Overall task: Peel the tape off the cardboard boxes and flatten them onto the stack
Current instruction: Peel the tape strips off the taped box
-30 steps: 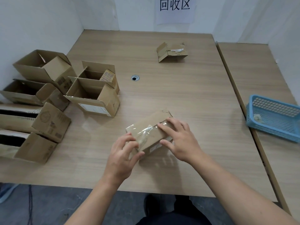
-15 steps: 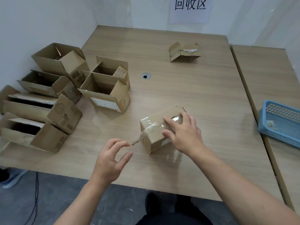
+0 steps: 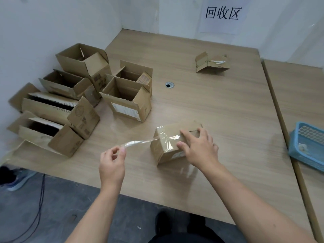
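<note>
open boxes [image 3: 126, 100]: 6 | taped box [image 3: 160, 153]: 1 | flattened box [image 3: 213, 64]: 1 | basket [image 3: 292, 146]: 1

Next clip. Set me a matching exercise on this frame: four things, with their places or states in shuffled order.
1 tape strip
2 blue basket
3 collapsed box
4 right hand

A lies far across the table
B holds the taped box
C stretched out, pinched by the left hand
D on the side table, at the right edge

Pairs: 1-C, 2-D, 3-A, 4-B
</note>
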